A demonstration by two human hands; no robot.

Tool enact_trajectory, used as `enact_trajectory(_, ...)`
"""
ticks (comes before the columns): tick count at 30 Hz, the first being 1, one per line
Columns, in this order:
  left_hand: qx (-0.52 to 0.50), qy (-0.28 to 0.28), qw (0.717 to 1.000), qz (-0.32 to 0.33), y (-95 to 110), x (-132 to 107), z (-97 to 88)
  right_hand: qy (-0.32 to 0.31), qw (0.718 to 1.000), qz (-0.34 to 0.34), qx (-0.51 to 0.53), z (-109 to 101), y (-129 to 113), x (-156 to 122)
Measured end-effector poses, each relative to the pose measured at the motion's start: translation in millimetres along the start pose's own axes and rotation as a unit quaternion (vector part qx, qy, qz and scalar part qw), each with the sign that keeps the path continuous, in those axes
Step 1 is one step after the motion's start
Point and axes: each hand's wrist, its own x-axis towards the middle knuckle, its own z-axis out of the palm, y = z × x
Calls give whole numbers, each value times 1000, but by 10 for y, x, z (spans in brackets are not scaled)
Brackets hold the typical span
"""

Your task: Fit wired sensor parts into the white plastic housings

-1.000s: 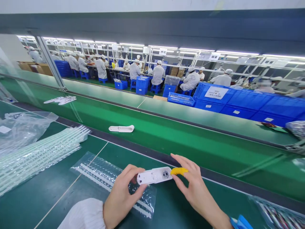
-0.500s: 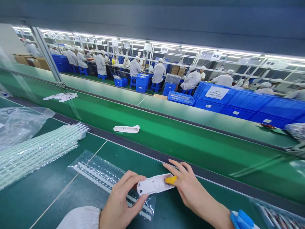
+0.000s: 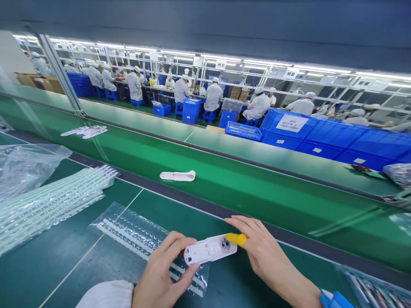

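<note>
Yellow finger cover on my right hand slid off the round metal bit half a second back, so I can check that bit again. It's in the white case, pinched by my left hand; can't tell if the right grips too. Farther out, another white shell drifted right along the green belt.

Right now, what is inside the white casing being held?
Inside the white casing sits a round dark part, toward the right hand. The yellow piece there covers some of that end; what lies beneath cannot be seen.
</note>
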Motion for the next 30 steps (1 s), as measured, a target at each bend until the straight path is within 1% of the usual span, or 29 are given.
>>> enact_trajectory(2,-1,-3,1000,1,-7,-1,-2,42,997,29,53,0,3,-10)
enact_trajectory(3,-1,-4,1000,2,-8,0,-3,43,995,40,80,11,-2,-16)
enact_trajectory(7,2,-10,1000,-3,-13,5,2,-9,987,59,147,133,-64,-48)
enact_trajectory(9,3,-10,1000,-6,-31,1,11,-3,985,66,158,209,-80,-53)
enact_trajectory(11,13,-4,1000,-21,-72,-6,16,14,985,67,157,258,-40,-28)
enact_trajectory(13,40,6,998,-49,-134,-13,8,25,988,86,124,269,81,37)
enact_trajectory(15,78,8,994,-78,-202,-16,-13,25,988,142,56,255,278,132)
enact_trajectory(18,122,-19,988,-97,-271,-19,-39,14,973,229,-30,231,643,260)
enact_trajectory(21,157,-45,982,-97,-276,-33,-25,11,964,260,-56,227,942,304)
enact_trajectory(23,177,-48,978,-100,-256,-46,2,12,961,269,-69,224,1027,297)
enact_trajectory(25,192,-47,974,-107,-234,-57,27,24,958,274,-85,216,976,287)
enact_trajectory(26,197,-45,973,-110,-226,-60,36,36,957,271,-91,215,891,285)
enact_trajectory(28,202,-46,972,-113,-216,-61,48,64,966,242,-70,231,601,287)
enact_trajectory(29,203,-47,972,-113,-214,-60,52,76,973,214,-36,255,408,290)
enact_trajectory(30,203,-47,972,-111,-215,-57,56,70,982,172,25,290,197,294)
